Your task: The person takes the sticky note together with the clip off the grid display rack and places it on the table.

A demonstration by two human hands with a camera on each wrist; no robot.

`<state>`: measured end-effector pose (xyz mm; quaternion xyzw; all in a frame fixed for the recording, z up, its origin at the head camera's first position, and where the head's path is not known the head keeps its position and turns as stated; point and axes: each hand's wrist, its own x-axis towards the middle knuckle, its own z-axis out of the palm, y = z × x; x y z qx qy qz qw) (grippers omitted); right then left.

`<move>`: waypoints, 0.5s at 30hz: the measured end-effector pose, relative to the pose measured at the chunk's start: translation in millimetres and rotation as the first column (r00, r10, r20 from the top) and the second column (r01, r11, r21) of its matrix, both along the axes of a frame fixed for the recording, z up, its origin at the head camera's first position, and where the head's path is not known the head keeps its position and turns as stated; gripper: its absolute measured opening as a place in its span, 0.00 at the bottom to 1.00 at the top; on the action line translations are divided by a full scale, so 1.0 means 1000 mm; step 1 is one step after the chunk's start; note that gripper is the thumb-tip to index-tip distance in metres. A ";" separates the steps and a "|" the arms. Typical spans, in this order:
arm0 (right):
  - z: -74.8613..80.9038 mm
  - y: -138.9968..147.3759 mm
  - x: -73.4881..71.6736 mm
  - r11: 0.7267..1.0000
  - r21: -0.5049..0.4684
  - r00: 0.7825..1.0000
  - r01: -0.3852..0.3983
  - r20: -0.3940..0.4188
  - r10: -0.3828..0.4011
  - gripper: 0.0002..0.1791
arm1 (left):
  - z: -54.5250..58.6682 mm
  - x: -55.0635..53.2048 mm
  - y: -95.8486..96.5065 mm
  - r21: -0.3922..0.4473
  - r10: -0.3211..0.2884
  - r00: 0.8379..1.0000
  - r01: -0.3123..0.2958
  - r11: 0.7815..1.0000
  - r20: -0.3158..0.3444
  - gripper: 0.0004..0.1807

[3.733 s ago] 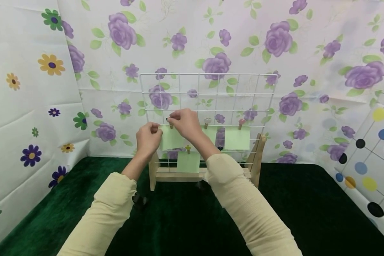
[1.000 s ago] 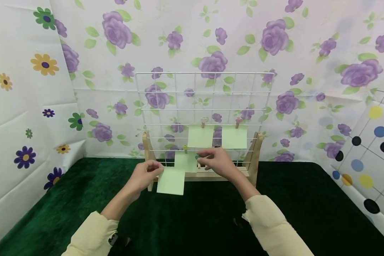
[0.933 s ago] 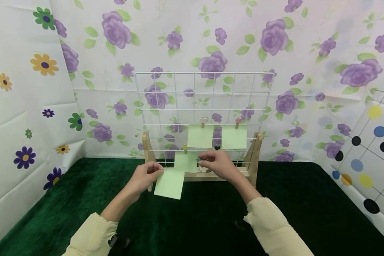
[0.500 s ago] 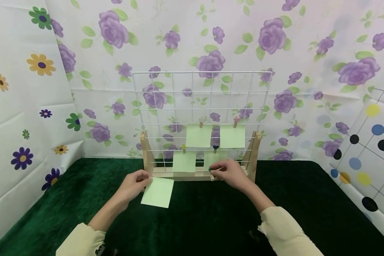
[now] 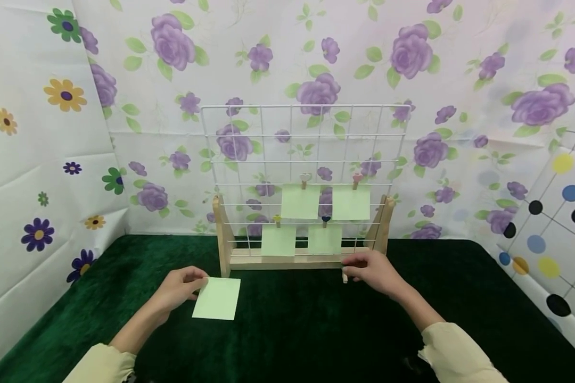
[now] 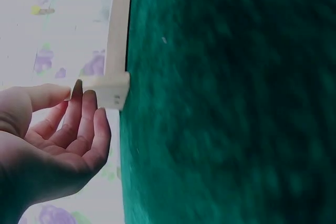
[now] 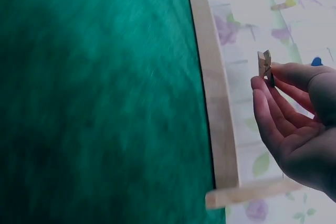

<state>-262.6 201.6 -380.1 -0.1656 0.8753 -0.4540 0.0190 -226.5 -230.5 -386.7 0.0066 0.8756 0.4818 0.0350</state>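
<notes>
My left hand (image 5: pixel 179 290) pinches a square pale green paper note (image 5: pixel 216 299) by its upper left corner, in front of the rack's left foot. In the left wrist view the thumb and fingers of the left hand (image 6: pixel 63 129) show, the note hardly visible. A small wooden clothespin (image 7: pixel 264 64) is pinched between thumb and fingertips of my right hand (image 5: pixel 376 272), low before the rack's right end. The white wire grid rack (image 5: pixel 305 106) bears four clipped items: notes such as the upper left note (image 5: pixel 300 202) and lower right note (image 5: pixel 324 239).
Heart-topped clothespins, among them a pink one (image 5: pixel 356 182) and a yellow one (image 5: pixel 277 221), hold the hung notes. A wooden base (image 5: pixel 287 261) supports the grid. Dark green cloth (image 5: pixel 287 324) covers the table, with a flowered backdrop (image 5: pixel 268 32) behind.
The leftmost note of the upper row has come off the grid with its clothespin. The left hand has carried the note down and left, the right hand the clothespin down and right.
</notes>
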 end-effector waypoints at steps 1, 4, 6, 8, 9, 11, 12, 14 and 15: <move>-0.001 0.004 0.001 1.000 0.006 1.000 0.009 0.003 -0.009 0.12 | -0.001 0.000 -0.003 -0.009 0.003 1.000 -0.003 1.000 0.006 0.12; -0.004 0.016 0.005 1.000 0.016 1.000 0.020 0.019 -0.020 0.12 | -0.003 -0.001 -0.011 -0.031 0.018 0.999 -0.017 0.999 0.032 0.12; -0.005 0.024 0.007 0.999 0.021 0.999 0.026 0.034 -0.027 0.12 | -0.004 -0.001 -0.017 -0.045 0.021 0.999 -0.019 0.999 0.046 0.13; -0.006 0.032 0.009 0.999 0.028 0.998 0.033 0.054 -0.035 0.13 | -0.006 -0.002 -0.023 -0.057 0.024 0.998 -0.020 0.998 0.058 0.13; -0.007 0.036 0.010 0.999 0.033 0.997 0.040 0.065 -0.042 0.14 | -0.007 -0.003 -0.026 -0.061 0.025 0.998 -0.021 0.998 0.062 0.14; -0.008 0.043 0.011 0.998 0.045 0.995 0.050 0.082 -0.053 0.14 | -0.009 -0.004 -0.033 -0.068 0.030 0.997 -0.025 0.997 0.068 0.15; -0.009 0.047 0.012 0.997 0.050 0.994 0.054 0.091 -0.058 0.14 | -0.009 -0.004 -0.035 -0.069 0.033 0.997 -0.028 0.997 0.075 0.15; -0.011 0.054 0.012 0.996 0.061 0.993 0.060 0.100 -0.066 0.14 | -0.010 -0.004 -0.040 -0.071 0.038 0.996 -0.032 0.997 0.082 0.16; -0.012 0.057 0.012 0.996 0.065 0.992 0.064 0.104 -0.070 0.14 | -0.010 -0.005 -0.042 -0.072 0.040 0.995 -0.034 0.997 0.087 0.16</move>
